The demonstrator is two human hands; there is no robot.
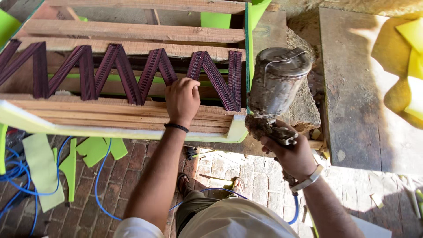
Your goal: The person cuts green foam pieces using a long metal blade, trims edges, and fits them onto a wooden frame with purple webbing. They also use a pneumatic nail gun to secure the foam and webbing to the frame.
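Observation:
My left hand (182,99) rests with curled fingers on the front rail of a wooden furniture frame (128,31), touching the dark purple zigzag webbing (119,72) stretched across it. A black band sits on that wrist. My right hand (294,154) grips the handle of a grimy spray gun (275,88) with a metal cup on top, held just right of the frame's corner. A white watch is on that wrist. A blue hose (294,210) hangs from the gun's base.
Green foam (123,132) lines the frame's front edge, and green foam scraps (44,169) lie on the brick floor at left beside coiled blue hose (17,176). A grey board (357,88) and yellow-green foam (412,66) lie at right. My sandalled feet (183,183) stand below.

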